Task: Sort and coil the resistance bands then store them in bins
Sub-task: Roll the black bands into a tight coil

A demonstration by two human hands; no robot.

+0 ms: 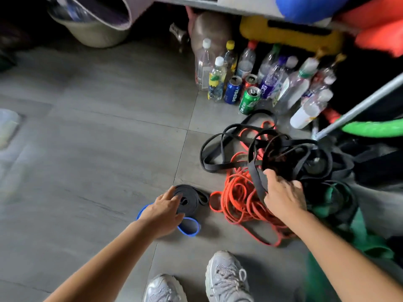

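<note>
A coiled black band lies on the grey floor, resting on a blue band. My left hand rests flat on the coil's left side with fingers spread, holding nothing. To the right sits a tangled heap: loose black bands, thin orange bands and green bands. My right hand is closed around a wide black band that rises out of the heap.
Several plastic bottles and drink cans stand at the back. A grey bucket sits far left. A metal pole and green hoop lie right. My shoes are at the bottom.
</note>
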